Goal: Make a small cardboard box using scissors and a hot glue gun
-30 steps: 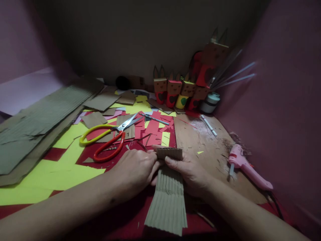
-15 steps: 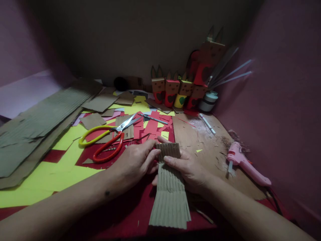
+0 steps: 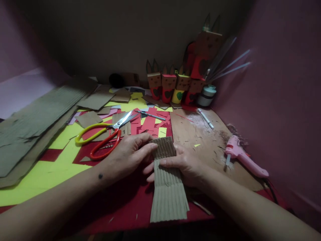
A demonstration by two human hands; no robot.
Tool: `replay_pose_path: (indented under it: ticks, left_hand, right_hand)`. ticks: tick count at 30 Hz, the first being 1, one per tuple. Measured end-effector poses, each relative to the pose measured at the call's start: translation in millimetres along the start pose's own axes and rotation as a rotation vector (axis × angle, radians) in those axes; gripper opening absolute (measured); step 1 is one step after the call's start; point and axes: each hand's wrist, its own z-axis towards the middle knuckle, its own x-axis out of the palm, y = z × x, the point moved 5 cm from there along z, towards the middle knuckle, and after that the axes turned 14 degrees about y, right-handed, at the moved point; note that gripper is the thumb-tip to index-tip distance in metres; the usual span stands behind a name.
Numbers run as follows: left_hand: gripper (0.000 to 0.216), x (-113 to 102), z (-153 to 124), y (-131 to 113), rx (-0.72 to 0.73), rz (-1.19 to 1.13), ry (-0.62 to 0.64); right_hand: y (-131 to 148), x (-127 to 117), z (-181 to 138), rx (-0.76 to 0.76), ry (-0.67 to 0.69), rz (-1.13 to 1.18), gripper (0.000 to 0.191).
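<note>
A strip of ribbed brown corrugated cardboard (image 3: 168,197) lies on the red paper in front of me, its far end folded upward. My left hand (image 3: 127,155) grips that raised end from the left, fingers pinched on its edge. My right hand (image 3: 184,164) presses on the strip just below the fold, fingers curled over it from the right. Scissors (image 3: 105,135) with one yellow and one red handle lie just beyond my left hand.
A pink glue gun (image 3: 242,159) lies at the right on a wooden board (image 3: 200,135). Paper figures (image 3: 173,87) with ears stand at the back by a small jar (image 3: 207,95). Large cardboard sheets (image 3: 35,122) lie on the left, among yellow and red paper scraps.
The far end of the cardboard strip has been folded up higher and more of it now stands raised. Both hands have shifted slightly away from me with it.
</note>
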Motion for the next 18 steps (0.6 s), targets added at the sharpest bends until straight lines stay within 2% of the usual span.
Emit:
replay_pose_path:
  ticks: [8,13,18]
  left_hand:
    - [0.026,-12,1,-3,-0.013,0.079,-0.082]
    - [0.025,-24,3,-2,-0.058,0.11,-0.156]
    - [0.026,-24,6,0,-0.049,0.13,-0.171]
  right_hand:
    - [2,3,-1,0.007,0.027,0.044,0.051]
    - [0,5,-3,0.089,0.02,0.053,0.039]
    - [1,5,-7,0.117,0.003,0.029,0.033]
